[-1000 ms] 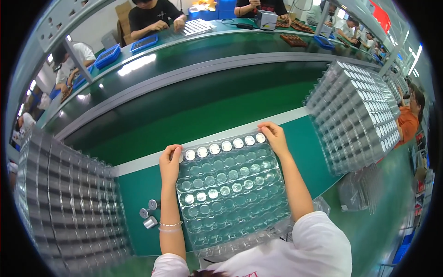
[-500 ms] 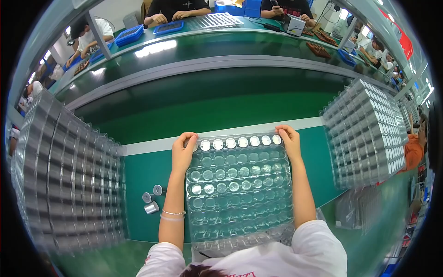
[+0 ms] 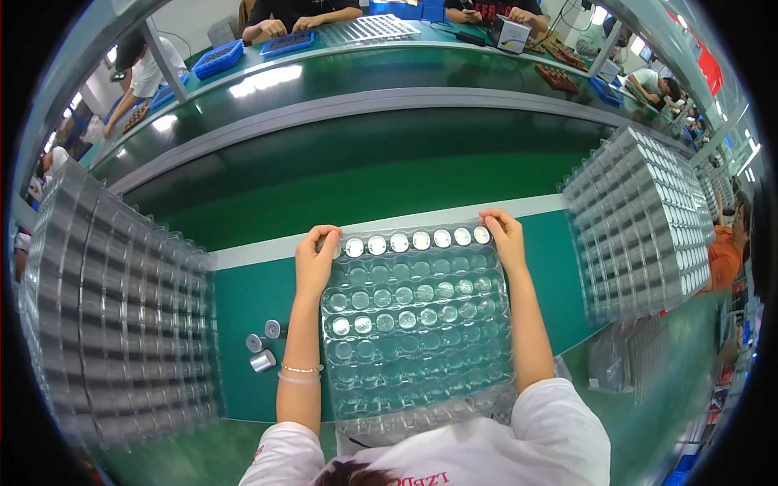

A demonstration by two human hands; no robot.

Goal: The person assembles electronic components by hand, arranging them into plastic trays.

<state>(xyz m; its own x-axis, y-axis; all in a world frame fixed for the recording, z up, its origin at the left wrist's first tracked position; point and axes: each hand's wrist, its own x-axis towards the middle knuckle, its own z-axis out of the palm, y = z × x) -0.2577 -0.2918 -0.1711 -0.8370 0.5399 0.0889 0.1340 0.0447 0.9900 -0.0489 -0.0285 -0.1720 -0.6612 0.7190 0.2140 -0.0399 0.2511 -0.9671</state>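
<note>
A clear plastic tray [image 3: 421, 356] with rows of round pockets lies in front of me, its near edge close to my body. White-topped round pieces [image 3: 421, 240] fill its far row, while the other pockets look see-through with glare on some. At the far left corner my left hand [image 3: 318, 257] is closed, thumb and fingers pinching the rim. My right hand [image 3: 504, 233] grips the far right corner in the same way. Left of my left forearm, three small silver-grey cylinders [image 3: 262, 360] rest on the green table, apart from the tray.
Tall stacks of clear trays stand at left [image 3: 121, 316] and right [image 3: 632, 227], the right one showing white round ends. Across the green line, people work near blue trays [image 3: 288, 43] and a white box [image 3: 512, 36]. Grey flat material [image 3: 620, 360] lies at lower right.
My view has shifted slightly, so the scene sits a little higher and further left in the picture. Both hands keep hold of the same tray corners.
</note>
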